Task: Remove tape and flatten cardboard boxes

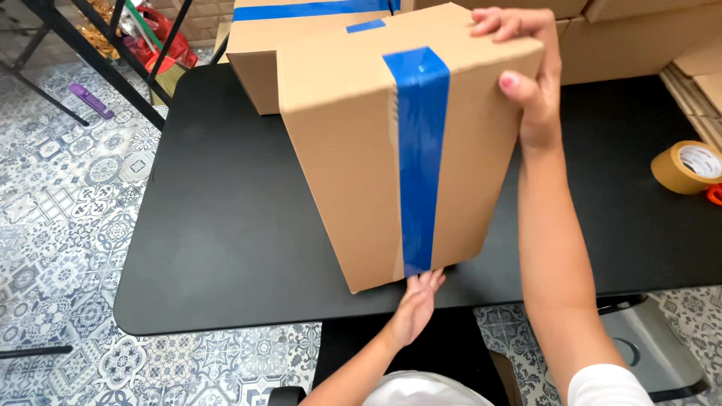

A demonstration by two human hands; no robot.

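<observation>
- Two hands steady one cardboard box (353, 150) tilted on the black counter (226, 225), near its front edge.
- Right hand (526, 83) clamps fingers and thumb on the top far corner.
- Left hand (417, 304) presses flat, fingers spread, against the blue tape (420, 158) at the bottom edge.
- Likely risk: if the corner hold slips, the box tips off the front edge.

Black table (226, 225) on patterned tile floor (68, 195), bearing two blue-taped cardboard boxes (346, 150) and a brown tape roll (688, 167).

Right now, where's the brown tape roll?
Head view, far right: the brown tape roll lies on the black table, right of the right hand gripping the taped box.
</observation>
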